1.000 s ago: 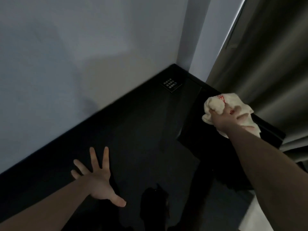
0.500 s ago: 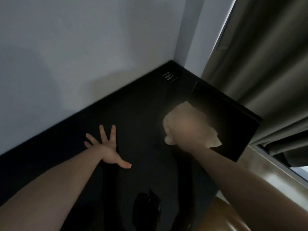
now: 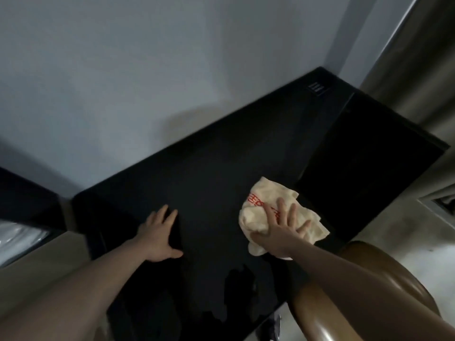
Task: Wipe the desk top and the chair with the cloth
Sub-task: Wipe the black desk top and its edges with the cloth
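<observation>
A glossy black desk top (image 3: 211,173) runs along the wall into the corner. A crumpled cream cloth with red print (image 3: 266,200) lies on it toward the right. My right hand (image 3: 283,230) presses flat on the cloth with its fingers spread and straight. My left hand (image 3: 158,232) rests flat on the bare desk surface, left of the cloth, fingers straight. The curved brown wooden back of the chair (image 3: 364,291) shows at the lower right, partly under my right forearm.
A pale wall rises behind the desk. A grey curtain (image 3: 418,70) hangs at the right. A small dark label (image 3: 317,88) lies on the desk in the far corner. A darker panel (image 3: 364,156) forms the desk's right end. A black unit (image 3: 22,193) stands at the left.
My right hand has drawn the cloth from the far right end of the desk toward me and now lies flat on it. The view has swung left and back, bringing the chair into sight.
</observation>
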Tool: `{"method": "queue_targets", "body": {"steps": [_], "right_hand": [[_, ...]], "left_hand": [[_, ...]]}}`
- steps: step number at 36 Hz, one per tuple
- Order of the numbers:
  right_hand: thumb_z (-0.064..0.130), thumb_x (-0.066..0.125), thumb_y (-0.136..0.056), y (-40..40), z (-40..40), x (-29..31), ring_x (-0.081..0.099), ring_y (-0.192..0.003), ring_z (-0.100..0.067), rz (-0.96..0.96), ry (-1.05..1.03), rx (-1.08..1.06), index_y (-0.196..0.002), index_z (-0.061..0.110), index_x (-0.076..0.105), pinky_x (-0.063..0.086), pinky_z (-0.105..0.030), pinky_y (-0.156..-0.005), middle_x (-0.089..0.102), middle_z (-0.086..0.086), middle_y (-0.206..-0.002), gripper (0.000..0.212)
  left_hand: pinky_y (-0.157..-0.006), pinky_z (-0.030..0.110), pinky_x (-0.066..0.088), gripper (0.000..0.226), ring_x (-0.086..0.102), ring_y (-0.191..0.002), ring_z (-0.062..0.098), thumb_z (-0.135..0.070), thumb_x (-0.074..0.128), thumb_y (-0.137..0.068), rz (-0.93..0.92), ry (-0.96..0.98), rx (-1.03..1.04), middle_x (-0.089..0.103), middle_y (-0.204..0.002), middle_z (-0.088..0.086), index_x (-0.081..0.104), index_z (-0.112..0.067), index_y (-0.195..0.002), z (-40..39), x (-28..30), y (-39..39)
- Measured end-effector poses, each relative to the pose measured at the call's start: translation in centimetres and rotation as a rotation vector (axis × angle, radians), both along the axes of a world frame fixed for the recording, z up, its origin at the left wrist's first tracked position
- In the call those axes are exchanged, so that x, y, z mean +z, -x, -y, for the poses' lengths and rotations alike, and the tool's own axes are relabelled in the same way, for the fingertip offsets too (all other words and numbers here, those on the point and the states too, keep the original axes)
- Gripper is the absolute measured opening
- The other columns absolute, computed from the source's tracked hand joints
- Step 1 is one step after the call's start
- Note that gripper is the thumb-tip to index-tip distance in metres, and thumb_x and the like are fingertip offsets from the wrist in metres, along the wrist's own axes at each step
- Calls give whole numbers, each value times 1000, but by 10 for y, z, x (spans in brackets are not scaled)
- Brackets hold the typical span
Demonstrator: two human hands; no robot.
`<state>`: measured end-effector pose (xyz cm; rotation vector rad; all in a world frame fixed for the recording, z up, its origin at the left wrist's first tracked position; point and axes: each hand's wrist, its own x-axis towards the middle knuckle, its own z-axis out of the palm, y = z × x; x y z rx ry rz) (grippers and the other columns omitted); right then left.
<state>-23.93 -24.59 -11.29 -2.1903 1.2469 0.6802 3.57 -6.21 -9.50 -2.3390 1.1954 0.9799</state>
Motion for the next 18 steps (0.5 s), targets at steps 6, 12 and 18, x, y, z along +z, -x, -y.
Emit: {"method": "queue_targets", "body": {"steps": [6, 12, 18], "right_hand": [[87, 35, -82, -14, 4, -5, -39, -144, -37, -33, -2, -40, -155, 43, -21, -13, -76, -110, -42, 2, -159, 102], [88, 34, -81, -31, 32, -13, -39, -144, -37, -34, -12, -77, -156, 43, -20, -15, -75, -110, -42, 2, -159, 103], [91, 34, -78, -56, 64, -15, -38, -145, -38, -11, -1, -176, -156, 43, -18, -15, -77, -109, -40, 2, -160, 105]], "left_hand": [[-123, 53, 24, 153, -10, -154, 45, -62, 86, -68, 70, -144, 283, -36, -163, 10, -35, -22, -153, -79, -8, -51], [-123, 53, 26, 158, -12, -153, 49, -56, 90, -66, 19, -102, 366, -39, -161, 11, -37, -21, -151, -78, -18, -55], [-123, 52, 27, 160, -8, -154, 47, -59, 93, -60, 49, -73, 371, -33, -164, 8, -31, -24, -155, -82, -21, -58]]}}
